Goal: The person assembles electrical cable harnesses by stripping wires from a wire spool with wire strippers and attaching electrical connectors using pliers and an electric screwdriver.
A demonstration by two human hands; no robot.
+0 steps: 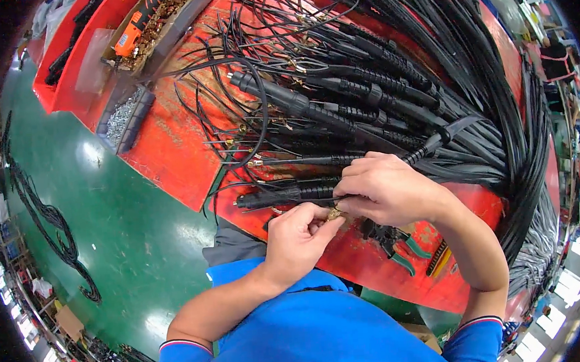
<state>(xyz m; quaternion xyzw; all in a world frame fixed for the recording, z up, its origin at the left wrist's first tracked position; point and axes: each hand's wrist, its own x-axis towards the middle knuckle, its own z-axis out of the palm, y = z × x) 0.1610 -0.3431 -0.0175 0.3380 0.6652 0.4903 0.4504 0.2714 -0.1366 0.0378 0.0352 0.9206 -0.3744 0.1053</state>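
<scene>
At the near edge of a red-covered table, my two hands meet over a small brass-coloured metal fitting [334, 214]. My left hand [300, 240] is closed, thumb and fingertips pinching the fitting. From the right, my right hand [391, 189] comes in with its fingers bent and pinched at the fitting's other end. Its fingers hide most of what they grip; something dark and thin shows there. Just beyond the hands lies a black ribbed cable connector [278, 196]. Green-handled pliers [406, 250] rest under my right forearm, near a yellow-and-black tool [439, 258].
Thick bundles of black cables [455, 58] cover the table's far right, with loose wire ends spreading left. A grey bin [125, 118] of small metal parts stands at the left edge. Behind it, a box [190, 11] of copper-coloured pieces holds an orange tool [128, 39].
</scene>
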